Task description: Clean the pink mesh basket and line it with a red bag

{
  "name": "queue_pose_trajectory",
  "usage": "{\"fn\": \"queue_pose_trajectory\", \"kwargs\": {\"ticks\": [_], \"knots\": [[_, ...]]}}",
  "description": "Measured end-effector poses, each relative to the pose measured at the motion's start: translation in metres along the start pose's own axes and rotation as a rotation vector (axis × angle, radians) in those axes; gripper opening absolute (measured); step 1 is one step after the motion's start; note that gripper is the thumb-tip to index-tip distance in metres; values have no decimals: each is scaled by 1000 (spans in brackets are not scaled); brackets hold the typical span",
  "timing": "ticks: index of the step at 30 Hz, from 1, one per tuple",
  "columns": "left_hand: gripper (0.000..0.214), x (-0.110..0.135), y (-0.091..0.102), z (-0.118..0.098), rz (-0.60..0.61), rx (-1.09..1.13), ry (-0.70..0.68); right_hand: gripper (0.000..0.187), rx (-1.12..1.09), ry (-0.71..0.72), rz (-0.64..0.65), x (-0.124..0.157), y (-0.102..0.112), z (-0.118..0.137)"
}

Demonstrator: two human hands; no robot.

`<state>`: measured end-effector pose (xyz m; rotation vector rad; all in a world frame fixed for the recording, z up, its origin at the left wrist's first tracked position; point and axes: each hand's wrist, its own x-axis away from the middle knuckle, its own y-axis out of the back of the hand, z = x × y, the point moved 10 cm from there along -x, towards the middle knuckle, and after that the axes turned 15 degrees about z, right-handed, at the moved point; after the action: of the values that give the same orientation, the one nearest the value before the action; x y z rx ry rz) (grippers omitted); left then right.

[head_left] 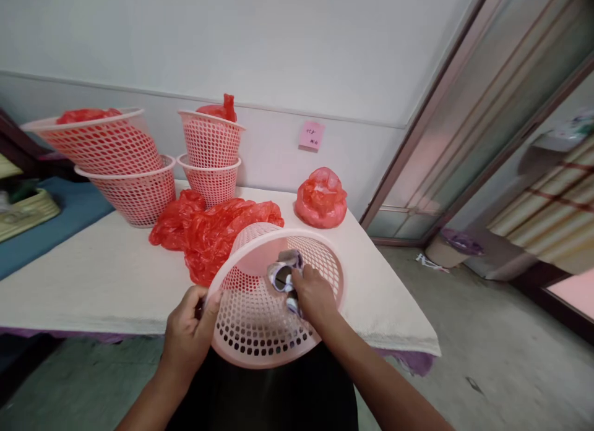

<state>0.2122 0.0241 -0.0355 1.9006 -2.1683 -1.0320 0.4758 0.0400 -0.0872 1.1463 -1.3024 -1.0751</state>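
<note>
A pink perforated plastic basket lies tilted at the table's front edge, its mouth turned toward me. My left hand grips its rim on the left side, thumb on the inside. Inside the mouth, my right hand is closed on a bunched cloth, white with dark grey and purple patches, held against or close to the basket's inner wall. Whether the cloth touches the wall is hard to tell. Crumpled red plastic bags lie just behind the basket.
Stacked pink baskets with red bags inside stand at the back left, beside a second stack. A bulging red bag sits at the back right of the white-covered table. A pink note is on the wall. A bin stands on the floor at right.
</note>
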Motion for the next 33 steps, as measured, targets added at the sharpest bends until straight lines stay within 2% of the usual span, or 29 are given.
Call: {"fn": "queue_pose_trajectory", "kwargs": {"ticks": [3,7,12,14,16,21,25,27,30,33], "knots": [[20,-2,2,-1,-28,-8,-5,27,-19,64,23,7,-10,15],[22,-5,-2,-7,-20,-36,-23,35,-80,186,46,14,-31,52],[22,-7,0,-8,-39,-59,-18,41,-87,306,62,15,-38,83],[22,-6,-2,-6,-26,-66,-18,32,-49,294,70,12,-37,81],[24,-5,-6,-4,-6,-72,-21,24,-20,225,61,8,-34,67],[27,-6,-15,-7,14,-90,-36,22,23,123,20,2,-12,34],[25,-14,-5,-20,-17,-112,-53,22,40,131,-33,5,19,18],[22,-22,4,-30,-38,-127,-64,23,51,134,-54,11,28,14],[19,-37,11,-46,-55,-143,-97,25,-55,238,-17,29,21,30],[18,-52,9,-64,-45,-161,-151,19,-195,400,73,56,3,66]]}}
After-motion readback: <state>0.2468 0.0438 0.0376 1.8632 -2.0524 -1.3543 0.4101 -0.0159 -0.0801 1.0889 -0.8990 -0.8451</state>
